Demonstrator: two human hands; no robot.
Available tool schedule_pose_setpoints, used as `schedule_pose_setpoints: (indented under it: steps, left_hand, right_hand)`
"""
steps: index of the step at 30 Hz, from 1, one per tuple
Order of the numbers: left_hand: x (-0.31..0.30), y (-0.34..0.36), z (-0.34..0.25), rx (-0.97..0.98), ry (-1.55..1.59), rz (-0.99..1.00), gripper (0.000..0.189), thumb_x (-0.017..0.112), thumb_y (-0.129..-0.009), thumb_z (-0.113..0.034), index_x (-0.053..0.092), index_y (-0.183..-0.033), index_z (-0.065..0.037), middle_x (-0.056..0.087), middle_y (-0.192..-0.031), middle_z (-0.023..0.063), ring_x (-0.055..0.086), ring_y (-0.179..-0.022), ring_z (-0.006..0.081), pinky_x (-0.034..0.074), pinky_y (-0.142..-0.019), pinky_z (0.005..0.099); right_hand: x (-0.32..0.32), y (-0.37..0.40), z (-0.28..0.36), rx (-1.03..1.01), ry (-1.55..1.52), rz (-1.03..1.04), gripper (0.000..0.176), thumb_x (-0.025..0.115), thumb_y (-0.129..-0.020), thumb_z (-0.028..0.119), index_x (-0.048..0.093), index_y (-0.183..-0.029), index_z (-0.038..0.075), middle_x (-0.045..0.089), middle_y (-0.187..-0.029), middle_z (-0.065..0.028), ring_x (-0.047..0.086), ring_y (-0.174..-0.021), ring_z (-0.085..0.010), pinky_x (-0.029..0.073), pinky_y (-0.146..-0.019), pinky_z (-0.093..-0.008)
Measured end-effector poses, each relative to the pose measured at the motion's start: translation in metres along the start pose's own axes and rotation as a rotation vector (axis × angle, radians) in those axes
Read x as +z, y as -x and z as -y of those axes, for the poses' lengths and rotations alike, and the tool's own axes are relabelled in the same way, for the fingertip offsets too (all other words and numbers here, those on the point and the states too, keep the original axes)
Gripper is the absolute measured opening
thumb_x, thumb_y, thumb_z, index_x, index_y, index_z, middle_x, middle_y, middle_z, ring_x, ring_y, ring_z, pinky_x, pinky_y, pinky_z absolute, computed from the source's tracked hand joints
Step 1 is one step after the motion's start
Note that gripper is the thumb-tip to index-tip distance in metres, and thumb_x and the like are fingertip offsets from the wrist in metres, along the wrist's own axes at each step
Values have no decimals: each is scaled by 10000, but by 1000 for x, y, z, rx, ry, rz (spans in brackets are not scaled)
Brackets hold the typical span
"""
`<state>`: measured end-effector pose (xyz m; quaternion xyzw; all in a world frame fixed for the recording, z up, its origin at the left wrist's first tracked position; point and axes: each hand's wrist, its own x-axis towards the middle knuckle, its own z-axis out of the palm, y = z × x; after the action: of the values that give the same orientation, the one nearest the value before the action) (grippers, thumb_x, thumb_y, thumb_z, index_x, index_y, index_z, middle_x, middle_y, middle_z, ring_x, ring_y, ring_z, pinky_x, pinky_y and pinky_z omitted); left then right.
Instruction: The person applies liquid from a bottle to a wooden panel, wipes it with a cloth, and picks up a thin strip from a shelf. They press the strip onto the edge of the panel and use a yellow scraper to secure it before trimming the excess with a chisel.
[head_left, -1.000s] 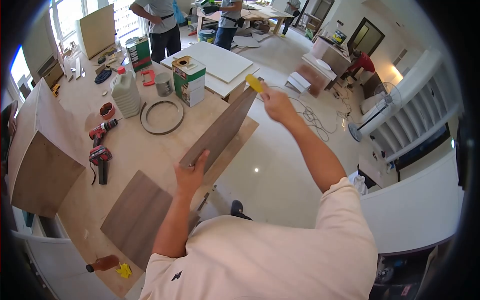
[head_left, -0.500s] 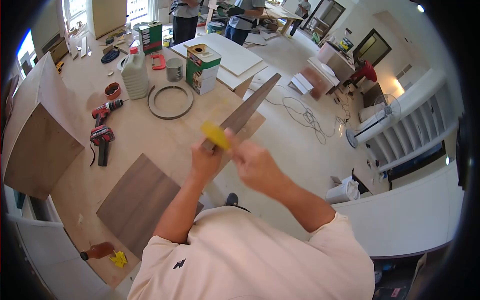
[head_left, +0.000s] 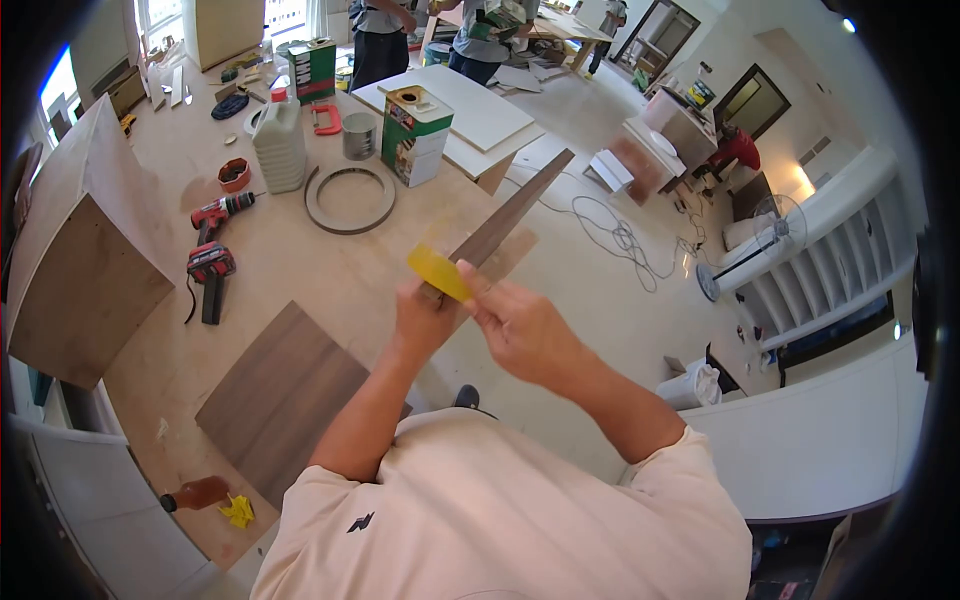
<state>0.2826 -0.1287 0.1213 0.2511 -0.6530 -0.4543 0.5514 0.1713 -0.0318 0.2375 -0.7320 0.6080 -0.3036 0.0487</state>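
Note:
My left hand is closed around the near end of a long, narrow wood-grain board, which points away to the upper right. In my right hand, a flat yellow piece is pinched between thumb and fingers. It lies across the board's near end, just above my left hand, and hides part of it; its kind does not show clearly. Below my left forearm, a wider wood-grain panel rests on the workbench.
On the bench stand a red cordless drill, a metal ring, a white jug, a green-and-white can, a grey tin and a brown bottle. A curved wooden piece is at left. Cables lie on the floor. People work farther off.
The yellow piece and my right hand have shifted slightly, and the yellow piece is less blurred. The whole view has moved a little. A person at the back now holds a green-and-white can.

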Motion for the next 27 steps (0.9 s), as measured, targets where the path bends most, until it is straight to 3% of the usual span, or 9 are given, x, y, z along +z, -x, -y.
schedule_pose_setpoints:
  steps: [4, 7, 10, 13, 18, 21, 24, 25, 27]
  left_hand:
    - [0, 1, -6, 2, -37, 2, 231, 681, -833, -35, 652, -1062, -19, 690, -907, 173, 702, -824, 286, 522, -680, 332]
    - [1, 1, -4, -14, -37, -1, 215, 686, -829, -40, 653, -1041, -27, 688, -913, 180, 694, -824, 317, 525, -673, 342]
    - [-3, 4, -4, -37, -91, 22, 215, 694, -822, -38, 651, -1032, -30, 686, -925, 187, 682, -846, 345, 527, -676, 349]
    - [-4, 0, 1, 14, -86, 8, 251, 708, -807, -33, 642, -1050, -28, 685, -933, 189, 675, -858, 356, 529, -682, 357]
    - [-3, 3, -6, -28, -78, 14, 324, 720, -791, -24, 628, -1102, -32, 683, -965, 191, 672, -854, 368, 533, -695, 365]
    - [-1, 3, -5, -1, -52, -3, 229, 659, -787, 37, 638, -1013, 15, 691, -857, 130, 674, -757, 226, 506, -658, 311]
    - [-1, 5, -1, 49, -95, 36, 342, 719, -801, -30, 624, -1130, -27, 685, -1004, 182, 681, -900, 351, 537, -743, 357]
    - [1, 4, 0, -3, -83, 50, 345, 719, -802, -29, 621, -1134, -27, 682, -1024, 184, 678, -924, 347, 536, -757, 358]
    - [1, 8, -2, -127, -69, 81, 351, 717, -804, -29, 616, -1140, -26, 674, -1065, 189, 672, -971, 340, 532, -784, 361]
  right_hand:
    - [-31, -19, -8, 142, 66, 76, 435, 619, -904, 124, 556, -1333, 83, 542, -760, -154, 555, -650, -330, 469, -611, -402]
    - [-32, -13, 16, -16, -4, 96, 419, 629, -902, 118, 577, -1317, 101, 535, -774, -142, 554, -655, -316, 473, -614, -391]
    - [-33, -21, 26, 70, -19, 30, 436, 631, -907, 114, 560, -1337, 116, 532, -780, -137, 558, -670, -306, 473, -612, -385]
    - [-24, -14, 16, -24, 9, 141, 460, 628, -911, 114, 537, -1361, 136, 534, -796, -131, 559, -672, -305, 471, -602, -379]
    - [-22, -10, 21, 3, 22, 139, 491, 630, -910, 115, 510, -1385, 156, 535, -812, -126, 558, -655, -307, 477, -596, -380]
    - [-24, -12, 26, -17, -39, 127, 486, 623, -916, 133, 507, -1387, 160, 545, -824, -127, 558, -649, -301, 481, -595, -379]
    - [-24, -12, 24, 20, 40, 190, 466, 608, -921, 142, 515, -1377, 158, 565, -847, -135, 569, -661, -305, 490, -603, -383]
    - [-26, -14, 16, 38, 104, 238, 458, 601, -921, 142, 519, -1372, 157, 573, -856, -139, 574, -667, -308, 494, -607, -385]
    - [-23, -19, -9, -17, 86, 125, 442, 589, -916, 136, 533, -1354, 151, 580, -878, -145, 581, -668, -323, 502, -610, -401]
